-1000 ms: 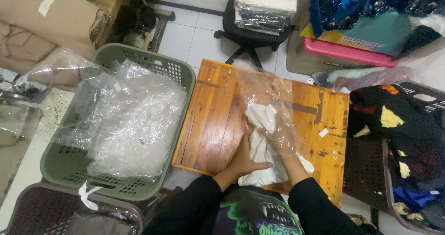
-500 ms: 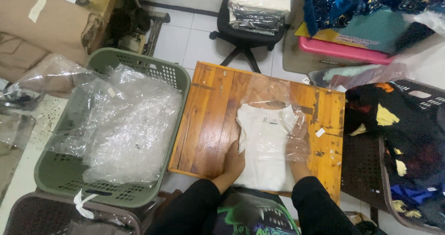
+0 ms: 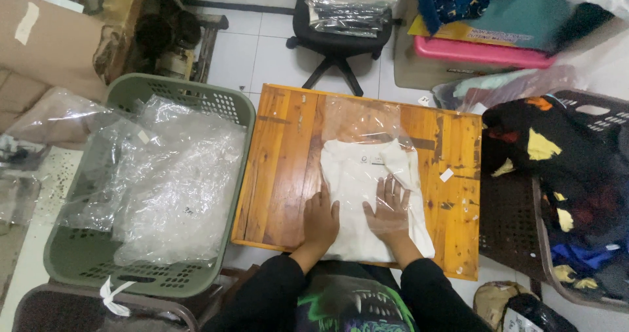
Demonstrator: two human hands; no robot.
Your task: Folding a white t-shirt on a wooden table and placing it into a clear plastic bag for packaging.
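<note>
A folded white garment (image 3: 367, 181) inside a clear plastic bag (image 3: 363, 119) lies flat on a small wooden table (image 3: 282, 155). My left hand (image 3: 320, 219) rests flat on the garment's lower left edge, fingers apart. My right hand (image 3: 389, 207) lies flat on the garment's lower right part, under or against the clear plastic, fingers spread. The bag's open end extends past the garment toward the far side of the table.
A green basket (image 3: 78, 266) heaped with clear plastic bags stands to the left. A dark basket (image 3: 517, 234) of dark clothes is at the right. Beyond the table are a black office chair (image 3: 334, 50) stacked with packed garments and a pink bin (image 3: 478, 50).
The garment in its bag was crumpled and held up a second ago; now it lies flat and smoothed on the table, with both hands pressed flat on its near part.
</note>
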